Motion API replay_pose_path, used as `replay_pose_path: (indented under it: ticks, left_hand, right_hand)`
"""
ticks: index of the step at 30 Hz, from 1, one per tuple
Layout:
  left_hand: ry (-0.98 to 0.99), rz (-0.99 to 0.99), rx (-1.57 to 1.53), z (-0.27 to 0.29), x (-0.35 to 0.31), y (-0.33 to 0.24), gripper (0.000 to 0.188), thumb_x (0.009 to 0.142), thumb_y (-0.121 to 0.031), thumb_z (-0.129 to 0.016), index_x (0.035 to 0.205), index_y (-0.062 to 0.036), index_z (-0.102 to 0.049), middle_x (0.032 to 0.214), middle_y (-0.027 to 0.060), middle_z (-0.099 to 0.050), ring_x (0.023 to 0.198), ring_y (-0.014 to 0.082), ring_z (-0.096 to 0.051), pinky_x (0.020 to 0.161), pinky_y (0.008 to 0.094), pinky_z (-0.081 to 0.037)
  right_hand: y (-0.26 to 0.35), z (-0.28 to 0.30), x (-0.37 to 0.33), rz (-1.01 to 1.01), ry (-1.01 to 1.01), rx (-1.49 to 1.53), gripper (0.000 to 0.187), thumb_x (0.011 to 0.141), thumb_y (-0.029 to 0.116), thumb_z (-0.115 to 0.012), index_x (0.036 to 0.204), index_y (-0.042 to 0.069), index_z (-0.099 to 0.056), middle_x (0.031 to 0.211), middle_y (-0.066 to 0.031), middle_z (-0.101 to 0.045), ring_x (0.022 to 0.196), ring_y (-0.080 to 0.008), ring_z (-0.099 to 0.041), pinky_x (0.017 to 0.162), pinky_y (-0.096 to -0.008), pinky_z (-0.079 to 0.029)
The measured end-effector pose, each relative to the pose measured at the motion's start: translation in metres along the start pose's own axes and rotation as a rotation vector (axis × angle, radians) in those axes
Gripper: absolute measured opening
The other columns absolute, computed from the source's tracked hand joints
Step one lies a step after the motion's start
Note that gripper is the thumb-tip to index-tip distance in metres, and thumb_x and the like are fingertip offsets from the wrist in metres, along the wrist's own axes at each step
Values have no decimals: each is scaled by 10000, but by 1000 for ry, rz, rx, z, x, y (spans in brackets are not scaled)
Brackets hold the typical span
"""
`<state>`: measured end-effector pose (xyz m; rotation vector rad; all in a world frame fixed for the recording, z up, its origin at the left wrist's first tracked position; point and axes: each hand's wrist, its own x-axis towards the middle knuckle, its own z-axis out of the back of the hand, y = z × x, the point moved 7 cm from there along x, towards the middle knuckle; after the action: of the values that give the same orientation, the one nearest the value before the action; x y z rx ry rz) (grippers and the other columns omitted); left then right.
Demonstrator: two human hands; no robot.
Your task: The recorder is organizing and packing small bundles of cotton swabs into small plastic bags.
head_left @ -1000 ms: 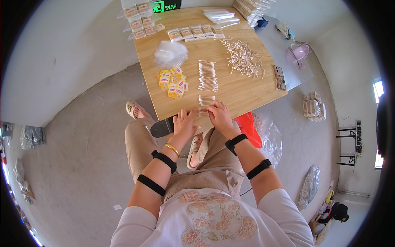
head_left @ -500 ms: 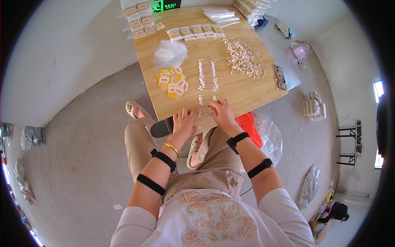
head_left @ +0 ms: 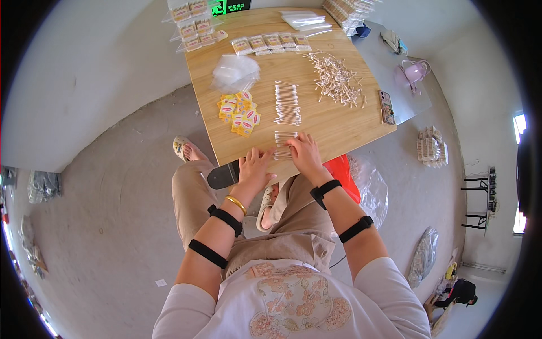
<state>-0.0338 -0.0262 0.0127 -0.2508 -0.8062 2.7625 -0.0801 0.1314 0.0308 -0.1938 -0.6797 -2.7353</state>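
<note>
A short row of cotton swabs lies at the near edge of the wooden table, between my two hands. My left hand rests at the row's left end, its fingers stretched forward and its thumb apart. On the other side, my right hand bends its fingers over the right ends of the swabs, and the fingertips are pinched together on them. Just beyond is a small group of swabs, lying side by side. A longer neat column of swabs stretches further up the table.
Yellow printed cards and clear plastic bags lie left on the table. A loose swab heap and a phone are to the right. Filled packs line the far side. A red bag hangs below the near edge.
Both hands stay at the near row of swabs with hardly any movement. The whole view has shifted very slightly.
</note>
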Motion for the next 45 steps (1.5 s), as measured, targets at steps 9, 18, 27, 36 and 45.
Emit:
replay_pose_path:
  ticks: [9, 18, 27, 36, 45]
  left_hand:
    - [22, 9, 3, 0, 1, -1, 846, 715, -287, -850, 1458, -267, -446, 1191, 69, -495, 1187, 265, -495, 961, 442, -366]
    - [24, 17, 2, -1, 1, 1, 854, 714, -287, -850, 1465, -275, -443, 1184, 64, -495, 1187, 257, -492, 960, 436, -362]
    - [32, 22, 3, 0, 1, 1, 855, 716, -293, -848, 1468, -283, -441, 1190, 69, -501, 1189, 266, -497, 971, 446, -362]
    - [33, 24, 8, 0, 1, 1, 861, 712, -306, -853, 1466, -288, -437, 1183, 65, -507, 1189, 264, -503, 970, 442, -362]
    - [15, 14, 0, 2, 1, 0, 852, 704, -295, -858, 1452, -288, -448, 1184, 64, -507, 1189, 264, -503, 965, 441, -362]
  right_hand:
    - [2, 2, 7, -3, -29, 19, 169, 861, 72, -596, 978, 134, -700, 965, -93, -584, 970, -321, -561, 848, -453, -459]
    - [-1, -2, 9, 5, -8, -21, 162, 868, 70, -593, 969, 136, -701, 967, -93, -589, 971, -319, -562, 837, -446, -460]
    - [-5, -1, 19, -6, -33, -17, 174, 866, 65, -594, 976, 140, -707, 964, -93, -591, 962, -314, -559, 831, -443, -453]
    - [-2, -1, 18, -13, -26, -35, 150, 870, 68, -590, 943, 143, -696, 949, -77, -587, 960, -307, -560, 830, -441, -446]
    - [-3, 0, 19, -14, -22, -9, 161, 878, 70, -582, 957, 150, -696, 965, -79, -587, 970, -307, -561, 831, -441, -441]
